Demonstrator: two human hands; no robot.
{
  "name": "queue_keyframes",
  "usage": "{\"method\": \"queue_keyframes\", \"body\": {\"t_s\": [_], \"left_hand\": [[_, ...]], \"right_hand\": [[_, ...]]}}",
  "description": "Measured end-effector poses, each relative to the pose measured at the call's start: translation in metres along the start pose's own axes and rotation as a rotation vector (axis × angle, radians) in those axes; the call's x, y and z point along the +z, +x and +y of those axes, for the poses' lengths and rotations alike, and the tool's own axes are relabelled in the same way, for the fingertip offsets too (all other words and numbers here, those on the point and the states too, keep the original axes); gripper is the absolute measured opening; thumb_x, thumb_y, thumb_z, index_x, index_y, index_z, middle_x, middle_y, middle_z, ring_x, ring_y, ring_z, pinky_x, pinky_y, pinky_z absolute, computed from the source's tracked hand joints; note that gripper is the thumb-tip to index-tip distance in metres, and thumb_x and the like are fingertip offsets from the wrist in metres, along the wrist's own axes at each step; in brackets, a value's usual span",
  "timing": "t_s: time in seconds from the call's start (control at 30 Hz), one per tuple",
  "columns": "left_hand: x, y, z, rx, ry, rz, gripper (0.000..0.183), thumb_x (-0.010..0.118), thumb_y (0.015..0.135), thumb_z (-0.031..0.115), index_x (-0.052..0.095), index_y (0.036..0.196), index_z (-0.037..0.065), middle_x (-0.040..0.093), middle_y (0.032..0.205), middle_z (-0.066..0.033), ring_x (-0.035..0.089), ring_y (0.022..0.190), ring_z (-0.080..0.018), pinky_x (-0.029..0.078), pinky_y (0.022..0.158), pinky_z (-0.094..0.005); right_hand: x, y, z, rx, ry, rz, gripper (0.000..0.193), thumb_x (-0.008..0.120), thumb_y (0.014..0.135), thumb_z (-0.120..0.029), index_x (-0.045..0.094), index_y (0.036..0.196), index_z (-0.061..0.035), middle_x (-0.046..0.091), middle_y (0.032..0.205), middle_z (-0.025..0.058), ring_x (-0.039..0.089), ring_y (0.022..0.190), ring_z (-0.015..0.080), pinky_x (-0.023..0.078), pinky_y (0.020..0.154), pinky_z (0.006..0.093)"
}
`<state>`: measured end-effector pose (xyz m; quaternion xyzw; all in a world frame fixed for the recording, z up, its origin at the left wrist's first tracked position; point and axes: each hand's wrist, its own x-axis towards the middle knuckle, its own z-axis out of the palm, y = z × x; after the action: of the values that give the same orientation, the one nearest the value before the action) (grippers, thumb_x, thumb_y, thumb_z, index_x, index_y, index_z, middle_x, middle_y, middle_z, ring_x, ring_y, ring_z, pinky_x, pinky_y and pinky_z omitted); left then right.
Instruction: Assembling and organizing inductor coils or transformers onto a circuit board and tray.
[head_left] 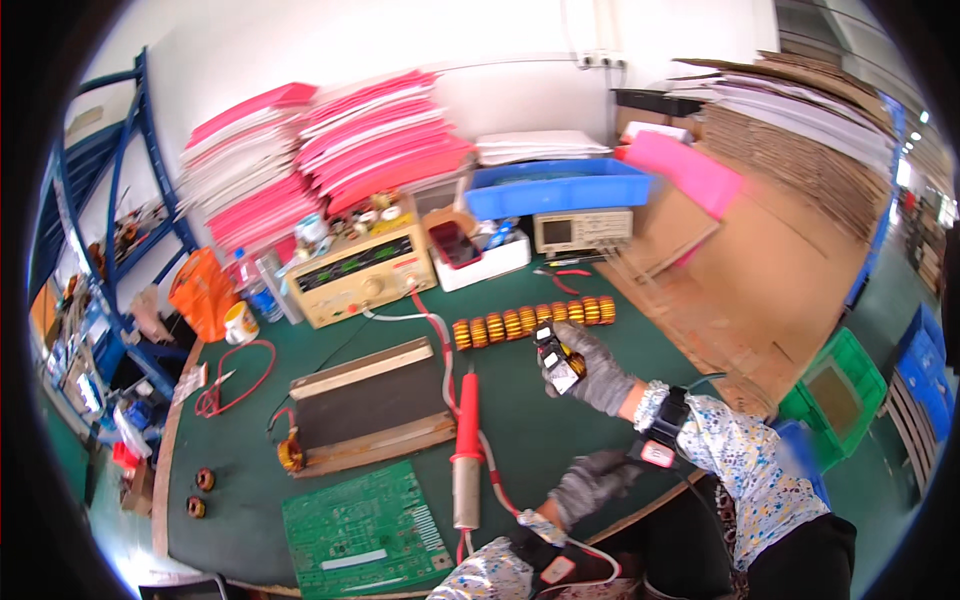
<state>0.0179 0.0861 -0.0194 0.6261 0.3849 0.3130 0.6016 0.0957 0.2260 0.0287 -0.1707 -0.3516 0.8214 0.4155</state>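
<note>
My right hand [598, 372], in a grey glove, is closed around a yellow-and-black wound coil [576, 366]. A small black-and-white block [556, 358] sits at its fingers; how it is attached is not clear. Just beyond that hand stands a row of copper-yellow toroidal coils [510, 324], set side by side. My left hand [592, 484], also gloved in grey, hovers low by the near table edge with its fingers loosely stretched to the right and nothing visible in them. Left of it lies a red-handled test probe [467, 440] with a metal lower part.
A green circuit board [365, 530] and a dark wood-edged plate [370, 400] lie on the left, near two small coils [204, 479]. Behind stand a beige tester [360, 270], a blue tray [556, 188] and red-handled pliers [566, 282]. Cardboard [770, 270] rises on the right.
</note>
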Motion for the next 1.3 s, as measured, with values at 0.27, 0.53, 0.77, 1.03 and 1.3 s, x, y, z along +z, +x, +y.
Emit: {"method": "queue_keyframes", "body": {"t_s": [0.27,0.53,0.77,1.03,1.3], "left_hand": [[-0.007,-0.014,0.008,0.081,-0.091,0.074,0.026,0.054,0.09,0.016,0.061,0.107,-0.002,0.064,0.09,-0.0077,0.06,0.079,-0.0125,0.05,0.072,-0.0261],[-0.002,-0.007,0.014,0.044,0.067,0.199,0.031,0.058,0.087,0.023,0.062,0.103,-0.003,0.063,0.088,-0.0094,0.06,0.074,-0.0146,0.05,0.065,-0.0254],[-0.014,-0.002,-0.005,0.039,0.203,0.28,0.031,0.059,0.087,0.026,0.062,0.102,-0.001,0.062,0.085,-0.0074,0.057,0.067,-0.0106,0.045,0.054,-0.0183],[0.016,-0.007,0.023,-0.124,0.258,0.388,0.029,0.058,0.088,0.021,0.061,0.109,0.0,0.064,0.094,-0.0042,0.054,0.073,-0.0079,0.044,0.066,-0.0203],[0.016,-0.005,0.018,-0.179,0.243,0.432,0.029,0.059,0.087,0.02,0.061,0.109,0.0,0.064,0.093,-0.0034,0.054,0.072,-0.0073,0.043,0.065,-0.0184]], "right_hand": [[-0.037,-0.172,-0.044,-0.013,0.324,-0.041,0.044,0.052,0.088,-0.04,0.053,0.11,-0.0029,0.061,0.098,0.0187,0.063,0.078,0.0281,0.054,0.061,0.0413],[-0.117,-0.352,-0.037,-0.161,0.386,0.493,0.036,0.058,0.085,-0.035,0.06,0.097,-0.0012,0.064,0.083,0.0152,0.064,0.067,0.0253,0.053,0.052,0.0372],[-0.218,-0.509,0.028,-0.2,0.251,1.401,0.023,0.058,0.085,-0.031,0.058,0.084,-0.0081,0.062,0.074,0.0054,0.058,0.056,0.0161,0.048,0.046,0.0332],[-0.334,-0.657,0.163,0.125,0.377,1.911,0.023,0.059,0.082,-0.033,0.053,0.078,-0.0119,0.049,0.065,0.0045,0.048,0.054,0.019,0.045,0.048,0.0384],[-0.348,-0.649,0.173,0.181,0.313,1.991,0.028,0.061,0.082,-0.033,0.061,0.095,-0.0078,0.06,0.086,0.0079,0.058,0.069,0.0237,0.051,0.055,0.0421]]}}
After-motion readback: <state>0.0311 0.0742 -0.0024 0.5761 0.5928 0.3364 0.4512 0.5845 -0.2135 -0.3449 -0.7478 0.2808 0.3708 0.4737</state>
